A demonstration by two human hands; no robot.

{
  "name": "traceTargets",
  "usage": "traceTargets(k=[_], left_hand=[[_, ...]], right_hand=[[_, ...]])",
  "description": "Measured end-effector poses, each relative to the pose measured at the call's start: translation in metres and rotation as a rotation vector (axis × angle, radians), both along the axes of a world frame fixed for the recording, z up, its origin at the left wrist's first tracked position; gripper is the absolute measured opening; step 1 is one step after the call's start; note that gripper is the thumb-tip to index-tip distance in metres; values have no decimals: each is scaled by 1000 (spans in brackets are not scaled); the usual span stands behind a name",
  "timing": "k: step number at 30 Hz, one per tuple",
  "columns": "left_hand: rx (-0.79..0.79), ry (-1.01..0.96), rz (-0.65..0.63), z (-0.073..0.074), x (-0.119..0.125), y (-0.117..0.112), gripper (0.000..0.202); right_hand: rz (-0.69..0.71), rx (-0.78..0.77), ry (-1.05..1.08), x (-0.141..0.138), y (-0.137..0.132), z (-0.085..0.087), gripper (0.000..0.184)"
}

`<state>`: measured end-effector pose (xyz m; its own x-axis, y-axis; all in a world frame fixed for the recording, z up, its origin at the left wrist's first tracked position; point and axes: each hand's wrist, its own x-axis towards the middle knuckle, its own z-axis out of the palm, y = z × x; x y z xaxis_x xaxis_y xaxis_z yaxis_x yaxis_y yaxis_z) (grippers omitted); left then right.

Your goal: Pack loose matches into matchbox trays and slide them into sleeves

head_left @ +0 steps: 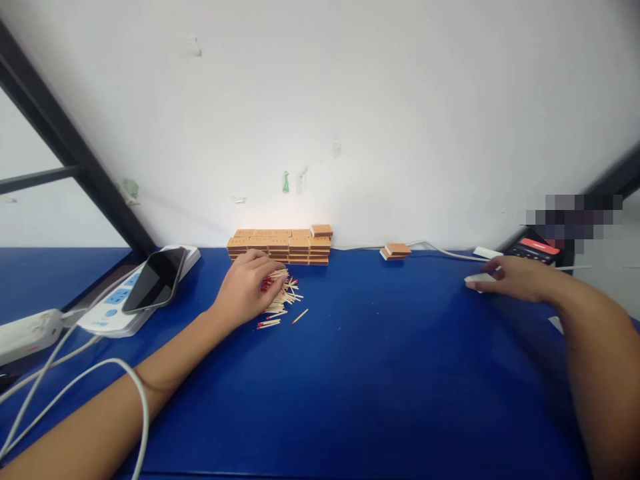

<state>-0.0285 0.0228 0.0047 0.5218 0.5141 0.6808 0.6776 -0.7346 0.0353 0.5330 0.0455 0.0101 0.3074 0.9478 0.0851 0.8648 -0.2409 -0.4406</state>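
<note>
My left hand [246, 288] lies over the near-left side of a pile of red-tipped matches [287, 293]. Its thumb stands apart from the fingers, and no match is visibly gripped. A few matches lie loose just in front of the pile. Directly behind it, a stack of orange matchboxes [279, 245] runs along the wall, with a single box on its top right end. At the right, my right hand [517, 279] pinches a small white matchbox tray [481, 283] between thumb and fingers, close to the blue tabletop [380, 373].
Two more matchboxes [397, 251] sit by the wall. A phone [155, 280] rests on a white power strip [113, 319] at left; a white cable [143, 400] loops over my left forearm. Beyond my right hand are a white piece [488, 253] and a dark, red-topped device [535, 251].
</note>
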Motion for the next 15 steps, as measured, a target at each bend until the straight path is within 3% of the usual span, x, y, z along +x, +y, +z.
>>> traceTargets(k=[2, 5, 10, 12, 15], left_hand=[[38, 4, -20, 2, 3, -3, 18], [112, 17, -89, 5, 11, -13, 22], [128, 27, -189, 3, 26, -31, 57], [118, 32, -214, 4, 29, -34, 67], [137, 13, -202, 12, 34, -41, 69]], right_hand=[[66, 132, 2, -39, -8, 11, 37], [317, 230, 109, -122, -26, 16, 52], [549, 189, 211, -251, -62, 10, 49], [601, 208, 184, -281, -71, 11, 45], [644, 247, 197, -302, -69, 19, 35]])
